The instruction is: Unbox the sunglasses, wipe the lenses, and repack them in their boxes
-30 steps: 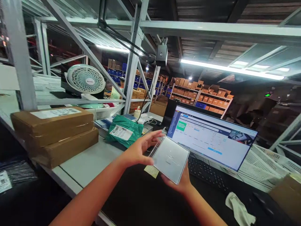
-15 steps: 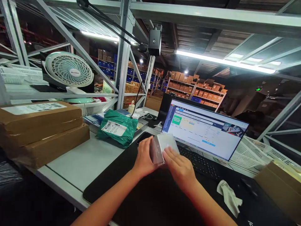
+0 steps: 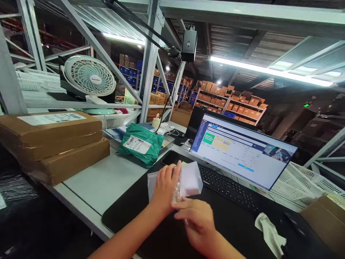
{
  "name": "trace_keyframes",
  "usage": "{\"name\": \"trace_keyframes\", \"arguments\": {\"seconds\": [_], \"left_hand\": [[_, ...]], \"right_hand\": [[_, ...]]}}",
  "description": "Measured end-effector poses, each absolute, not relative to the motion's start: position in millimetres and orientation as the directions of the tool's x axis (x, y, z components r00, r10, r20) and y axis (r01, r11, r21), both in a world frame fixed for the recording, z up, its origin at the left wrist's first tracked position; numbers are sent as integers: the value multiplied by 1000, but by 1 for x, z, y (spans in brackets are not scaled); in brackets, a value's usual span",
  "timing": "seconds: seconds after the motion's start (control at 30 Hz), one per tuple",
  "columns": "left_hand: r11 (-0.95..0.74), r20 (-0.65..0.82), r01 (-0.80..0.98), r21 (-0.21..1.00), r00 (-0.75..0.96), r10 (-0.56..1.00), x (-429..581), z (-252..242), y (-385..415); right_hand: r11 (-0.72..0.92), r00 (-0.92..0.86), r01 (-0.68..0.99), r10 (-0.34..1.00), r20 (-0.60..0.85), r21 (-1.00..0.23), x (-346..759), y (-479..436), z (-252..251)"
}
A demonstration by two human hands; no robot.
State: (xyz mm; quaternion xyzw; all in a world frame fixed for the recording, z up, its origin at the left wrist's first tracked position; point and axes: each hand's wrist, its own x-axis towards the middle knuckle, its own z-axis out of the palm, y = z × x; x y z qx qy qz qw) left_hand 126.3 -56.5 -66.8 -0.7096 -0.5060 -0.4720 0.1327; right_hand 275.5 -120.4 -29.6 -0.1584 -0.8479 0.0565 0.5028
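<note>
A small white box (image 3: 190,177) in clear plastic wrapping is held over the black desk mat (image 3: 129,201). Across the wrapped box's left part lies my left hand (image 3: 165,185), its fingers pressed on the plastic. My right hand (image 3: 198,219) is at the near edge, with thumb and forefinger pinched on the clear wrapping. The rest of its fingers are curled. Behind the box are a black keyboard (image 3: 229,190) and a lit monitor (image 3: 242,151).
A green parcel (image 3: 142,145) and stacked brown boxes (image 3: 54,138) stand on the left. On the right lie a white cloth (image 3: 271,233), a cardboard box (image 3: 326,219) and white baskets (image 3: 302,180). A fan (image 3: 90,77) stands on the far left shelf.
The wrapped box has turned, and more of its clear wrapping shows at the left. My left hand has moved over its top; my right hand has dropped to its near edge and pinches there.
</note>
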Motion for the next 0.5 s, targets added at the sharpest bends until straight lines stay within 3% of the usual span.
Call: {"name": "trace_keyframes", "arguments": {"seconds": [0.07, 0.13, 0.2, 0.33, 0.5], "left_hand": [[-510, 658, 804, 305, 209, 723, 127, -56, -71], [-570, 477, 757, 321, 391, 787, 128, -45, -80], [-628, 319, 693, 354, 541, 778, 131, -34, -84], [-680, 135, 585, 441, 706, 695, 125, -24, -78], [-572, 80, 658, 490, 619, 781, 79, -43, -71]], "right_hand": [[834, -276, 170, 552, 787, -525, 296, -124, -20], [638, -93, 57, 769, 632, -768, 314, -124, -9], [420, -14, -117, 905, 424, -900, 327, -119, 0], [205, -29, -330, 973, 227, -921, 337, -105, 11], [234, 23, -282, 971, 238, -930, 348, -105, 16]]}}
